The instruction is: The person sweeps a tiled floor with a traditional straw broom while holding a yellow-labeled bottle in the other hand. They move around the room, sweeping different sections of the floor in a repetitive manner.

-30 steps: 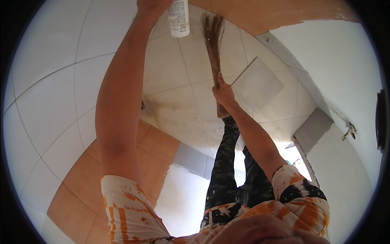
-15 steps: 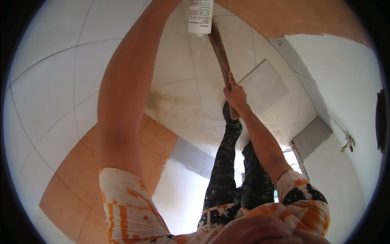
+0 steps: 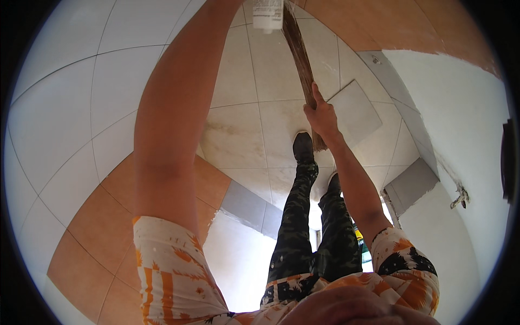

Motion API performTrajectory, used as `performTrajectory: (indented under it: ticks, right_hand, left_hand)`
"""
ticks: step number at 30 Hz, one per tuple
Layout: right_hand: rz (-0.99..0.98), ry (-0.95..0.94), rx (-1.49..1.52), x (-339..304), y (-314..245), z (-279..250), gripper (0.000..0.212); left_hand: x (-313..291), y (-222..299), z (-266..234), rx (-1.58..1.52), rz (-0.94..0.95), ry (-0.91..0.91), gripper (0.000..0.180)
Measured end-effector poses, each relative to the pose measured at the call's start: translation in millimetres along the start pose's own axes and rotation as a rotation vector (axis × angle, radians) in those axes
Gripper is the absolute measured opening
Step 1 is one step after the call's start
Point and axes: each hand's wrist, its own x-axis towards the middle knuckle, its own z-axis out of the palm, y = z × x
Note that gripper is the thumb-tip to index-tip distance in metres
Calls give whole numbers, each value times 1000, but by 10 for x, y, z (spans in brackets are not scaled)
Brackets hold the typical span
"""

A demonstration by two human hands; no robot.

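The person's left arm is stretching straight out toward the top edge of the view, bare from the patterned short sleeve onward, its hand lying out of sight past the frame edge. The right arm is reaching forward with the elbow nearly straight, and the right hand [image 3: 322,115] is curling its fingers tightly in a closed grip, knuckles facing up.
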Motion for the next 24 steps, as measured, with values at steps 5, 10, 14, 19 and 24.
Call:
performTrajectory:
  ticks: [5,10,14,19,24]
  right_hand:
    - [-18,41,-15,36,222,71,85]
    - [-126,140,-130,113,548,273,85]
    - [-96,117,-277,718,499,325,85]
    - [-22,-105,-291,1405,118,439,82]
    - [-94,-148,-343,1141,-92,450,82]
  left_hand:
    - [-379,-128,53,5,159,-17,64]
    - [-494,-39,3,-65,166,81,64]
    - [-382,-17,-217,-249,277,102,61]
    - [-171,-16,-427,-285,385,72,57]
    - [-186,-19,-474,-225,388,57,60]
